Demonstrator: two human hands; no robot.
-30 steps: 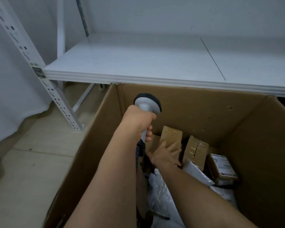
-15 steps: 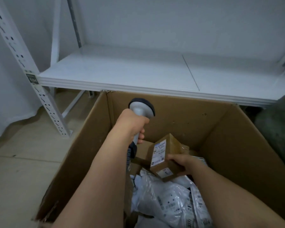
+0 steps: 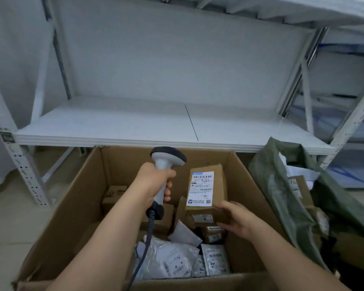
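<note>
Parcel held up for scanning over an open carton (image 3: pixel 67 217), label facing the camera.

Nearest me, white mailers (image 3: pixel 172 259) lie in the bottom of the carton. Above them my right hand (image 3: pixel 237 219) curls round the lower end of the small brown parcel (image 3: pixel 220 183), tilting its label (image 3: pixel 201 189) toward me. My left hand (image 3: pixel 156 183) is wrapped tight round the handle of the scanner (image 3: pixel 165 164), whose head sits just left of the parcel and points off toward the shelf (image 3: pixel 114 127). I judge the head must swing onto the barcode, with my fingers clear of the print and the parcel steady.
</note>
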